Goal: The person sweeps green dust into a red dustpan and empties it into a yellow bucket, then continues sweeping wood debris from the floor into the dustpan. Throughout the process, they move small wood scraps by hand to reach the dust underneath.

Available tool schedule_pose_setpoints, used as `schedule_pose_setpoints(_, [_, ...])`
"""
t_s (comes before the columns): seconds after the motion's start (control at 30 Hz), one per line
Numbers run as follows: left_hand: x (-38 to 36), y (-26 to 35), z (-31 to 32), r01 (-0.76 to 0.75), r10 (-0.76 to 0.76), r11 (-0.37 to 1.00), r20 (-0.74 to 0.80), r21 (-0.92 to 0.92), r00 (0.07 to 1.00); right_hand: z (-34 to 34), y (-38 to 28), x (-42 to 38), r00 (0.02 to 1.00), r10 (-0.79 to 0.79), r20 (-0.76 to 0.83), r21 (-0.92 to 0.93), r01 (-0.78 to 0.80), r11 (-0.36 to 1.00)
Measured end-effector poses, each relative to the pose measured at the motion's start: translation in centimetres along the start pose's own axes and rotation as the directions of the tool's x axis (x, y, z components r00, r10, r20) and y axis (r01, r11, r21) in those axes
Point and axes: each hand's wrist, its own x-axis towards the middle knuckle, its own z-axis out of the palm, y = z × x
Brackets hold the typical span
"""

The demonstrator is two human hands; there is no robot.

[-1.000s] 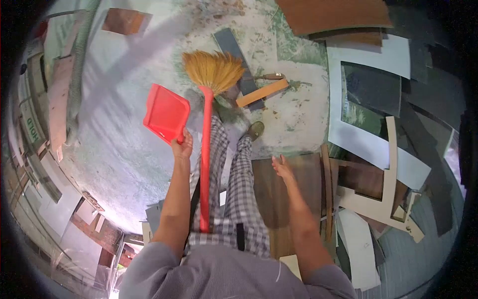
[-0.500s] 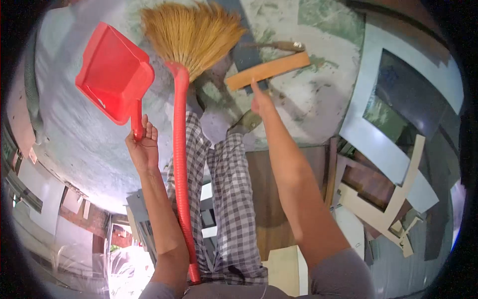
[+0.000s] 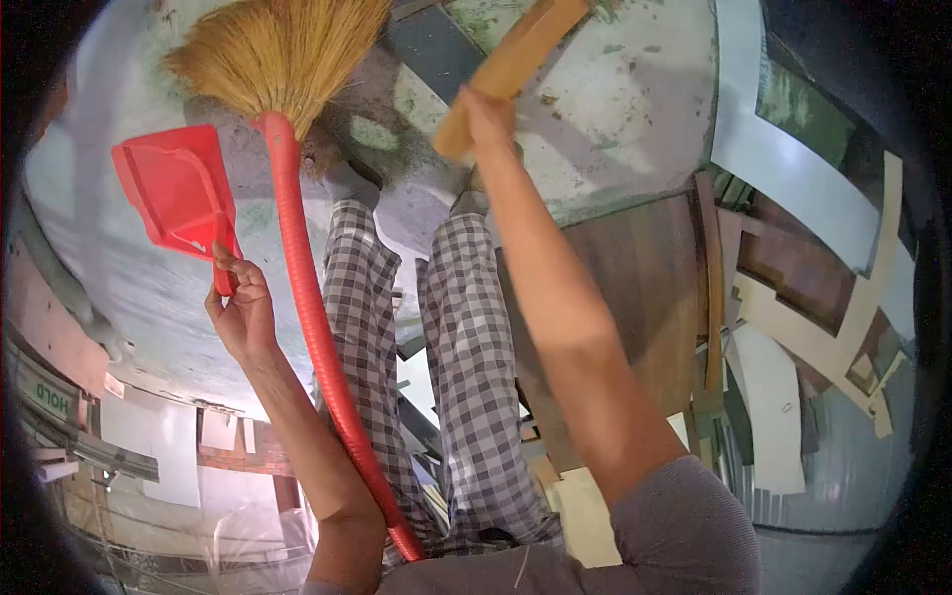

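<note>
My left hand (image 3: 240,309) grips the handle of a red plastic dustpan (image 3: 177,190), held up at the left with its mouth pointing away from me. A broom with straw bristles (image 3: 278,48) and a long red handle (image 3: 315,327) runs down between my left arm and my checked trousers, tucked under that arm. My right hand (image 3: 483,117) reaches far forward and closes on the near end of a light wooden strip (image 3: 516,61) lying on the concrete floor.
A dark grey board (image 3: 436,50) lies beside the strip. To the right lie several offcuts: white and beige panels (image 3: 833,337), brown laminate sheets (image 3: 635,288). Stacked boards and a wall stand at the lower left.
I have bent further forward. My right hand has gone from touching the wooden strip to gripping its end. The dustpan has swung lower and closer to my left side.
</note>
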Motion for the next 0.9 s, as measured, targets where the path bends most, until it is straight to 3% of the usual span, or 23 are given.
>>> schedule_pose_setpoints(0.03, [0.2, 0.1, -0.2, 0.003, -0.003, 1.0, 0.017, 0.002, 1.0, -3.4, 2.4, -0.4, 0.994, -0.079, 0.072, -0.033, 0.082, 0.996])
schedule_pose_setpoints(0.07, [0.3, 0.3, -0.3, 0.003, -0.003, 1.0, 0.035, 0.002, 0.999, -7.5, 4.6, -0.9, 0.982, -0.045, 0.183, -0.168, 0.076, 0.983])
schedule_pose_setpoints(0.1, [0.5, 0.5, -0.3, 0.007, -0.008, 1.0, 0.045, 0.005, 0.999, -11.8, 6.2, -2.2, 0.98, 0.028, 0.195, -0.413, 0.056, 0.909])
schedule_pose_setpoints(0.13, [0.7, 0.7, -0.4, -0.008, 0.007, 0.999, 0.04, 0.048, 0.999, -15.2, 5.1, -5.5, 0.984, -0.094, 0.151, -0.644, 0.17, 0.746])
schedule_pose_setpoints(0.17, [0.8, 0.9, -0.4, -0.025, 0.022, 0.995, 0.032, 0.092, 0.999, -19.8, 9.1, -6.6, 0.945, -0.167, 0.28, -0.669, 0.317, 0.672])
schedule_pose_setpoints(0.2, [0.8, 0.9, -0.4, -0.026, 0.022, 0.995, 0.035, 0.095, 0.999, -21.0, 4.6, -10.1, 0.966, 0.081, 0.248, -0.912, 0.204, 0.357])
schedule_pose_setpoints(0.23, [0.8, 1.0, -0.3, -0.011, 0.009, 0.998, 0.036, 0.066, 0.999, -24.7, 8.1, -11.1, 0.939, 0.082, 0.333, -0.931, 0.314, 0.185])
schedule_pose_setpoints(0.3, [0.9, 1.1, -0.3, -0.003, 0.002, 0.999, 0.042, 0.04, 0.999, -28.5, 9.8, -13.6, 0.904, 0.285, 0.318, -0.947, 0.314, 0.06])
schedule_pose_setpoints(0.37, [0.9, 1.0, -0.2, 0.028, -0.034, 0.992, 0.043, 0.123, 0.999, -31.6, 15.1, -13.9, 0.948, 0.318, 0.011, -0.999, -0.003, 0.043])
schedule_pose_setpoints(0.4, [0.9, 0.8, -0.2, 0.021, -0.027, 0.992, 0.042, 0.127, 0.999, -32.0, 16.0, -14.0, 0.947, 0.322, 0.017, -0.999, 0.003, 0.045])
schedule_pose_setpoints(0.47, [0.9, 0.4, -0.1, -0.027, 0.024, 0.971, 0.014, 0.237, 1.0, -32.5, 17.6, -13.6, 0.899, 0.426, -0.106, -0.993, -0.076, -0.086])
schedule_pose_setpoints(0.6, [0.8, 0.2, 0.0, -0.025, 0.017, 0.971, 0.036, 0.236, 0.999, -32.1, 20.9, -13.5, 0.911, 0.404, -0.082, -0.997, -0.078, -0.025])
schedule_pose_setpoints(0.67, [0.7, -0.2, 0.3, -0.052, 0.047, 0.963, 0.027, 0.265, 0.999, -30.5, 20.8, -14.1, 0.818, 0.458, -0.348, -0.928, -0.23, -0.293])
schedule_pose_setpoints(0.73, [0.6, -0.5, 0.6, -0.047, 0.04, 0.967, 0.034, 0.252, 0.999, -28.8, 20.9, -12.8, 0.947, 0.313, -0.078, -0.987, -0.029, -0.157])
schedule_pose_setpoints(0.8, [0.7, -0.7, 0.6, -0.073, 0.067, 0.96, 0.031, 0.272, 0.997, -24.7, 17.2, -7.4, 0.987, 0.029, 0.155, -0.97, 0.147, 0.194])
schedule_pose_setpoints(0.83, [0.7, -0.8, 0.7, -0.075, 0.068, 0.961, 0.037, 0.265, 0.997, -20.3, 12.1, -5.4, 0.973, -0.134, 0.188, -0.948, 0.215, 0.236])
schedule_pose_setpoints(0.9, [0.7, -0.6, 0.8, -0.07, 0.071, 0.966, 0.006, 0.251, 0.997, -13.6, 4.6, -0.7, 0.788, -0.53, 0.314, -0.862, 0.47, 0.188])
